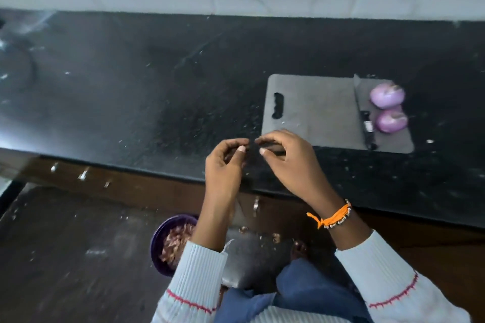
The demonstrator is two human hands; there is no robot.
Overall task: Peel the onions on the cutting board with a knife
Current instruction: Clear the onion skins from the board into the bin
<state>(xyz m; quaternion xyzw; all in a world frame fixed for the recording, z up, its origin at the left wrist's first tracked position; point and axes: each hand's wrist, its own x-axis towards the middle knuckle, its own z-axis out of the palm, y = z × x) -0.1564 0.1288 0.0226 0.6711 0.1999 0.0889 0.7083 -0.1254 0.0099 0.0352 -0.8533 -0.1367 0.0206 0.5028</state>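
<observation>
Two peeled purple onions lie on the right end of the grey cutting board [315, 107], one farther [387, 96] and one nearer [392, 121]. The knife [367, 128] rests on the board just left of them, black handle toward me and blade pointing away. Neither hand touches it. My left hand [225, 160] and my right hand [288, 162] hover over the counter's front part, left of the board's near corner. Both have curled fingers pinched to the thumb, and their fingertips nearly meet. I see nothing held in either. An orange thread band circles my right wrist.
The black stone counter [131, 86] runs across the view, with small scraps scattered on it. Its front edge passes under my wrists. Below, on the dark floor, a purple bowl [160, 241] of onion peels sits beside my left forearm. A pale tiled wall stands behind the counter.
</observation>
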